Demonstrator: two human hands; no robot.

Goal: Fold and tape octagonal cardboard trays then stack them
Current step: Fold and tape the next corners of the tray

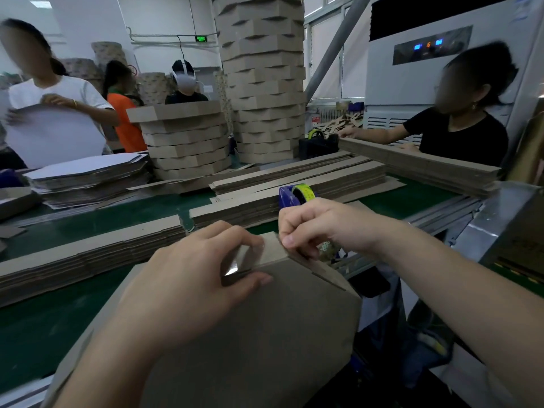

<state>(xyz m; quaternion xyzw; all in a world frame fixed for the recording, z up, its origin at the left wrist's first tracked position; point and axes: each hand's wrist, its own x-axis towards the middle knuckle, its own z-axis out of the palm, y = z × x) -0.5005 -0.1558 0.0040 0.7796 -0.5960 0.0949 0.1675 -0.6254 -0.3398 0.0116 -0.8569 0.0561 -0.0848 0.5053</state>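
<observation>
Seam on tray (265,334) sat between the grips: left grip (188,278) pinched tape (245,256) onto the wall, right grip (318,225) pinched the adjoining flap.

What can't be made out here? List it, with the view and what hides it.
All head view:
- tape on the tray wall: mostly covered by the left hand and right hand.
- tray: near edge cut off by the frame's bottom edge.
- tape dispenser: base behind the right hand.
- tall stack: top cut off by the upper edge.
- green sign: too small to read.
</observation>
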